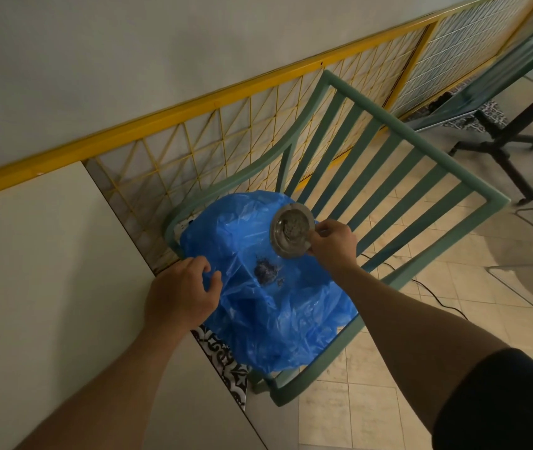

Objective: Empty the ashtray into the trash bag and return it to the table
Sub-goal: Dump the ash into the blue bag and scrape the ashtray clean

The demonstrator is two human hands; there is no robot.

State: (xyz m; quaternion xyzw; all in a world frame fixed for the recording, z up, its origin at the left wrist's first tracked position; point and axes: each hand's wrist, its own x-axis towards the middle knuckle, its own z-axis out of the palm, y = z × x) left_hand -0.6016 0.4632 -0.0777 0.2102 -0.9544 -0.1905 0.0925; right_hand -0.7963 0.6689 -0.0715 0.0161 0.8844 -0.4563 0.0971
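Observation:
A round glass ashtray (292, 230) with grey ash stuck inside is tilted on its side over a blue trash bag (275, 306). My right hand (335, 243) grips the ashtray by its right rim. A dark heap of ash (266, 271) lies on the blue plastic just below the ashtray. My left hand (182, 292) clutches the bag's left edge, beside the white table (47, 271). The bag rests on the seat of a green chair (398, 177).
The white table fills the left side, its edge running diagonally past the chair. A yellow metal grid railing (226, 131) lines the wall behind. A black table base (502, 147) stands at the right on the tiled floor, and a thin cable (434, 295) runs across the tiles.

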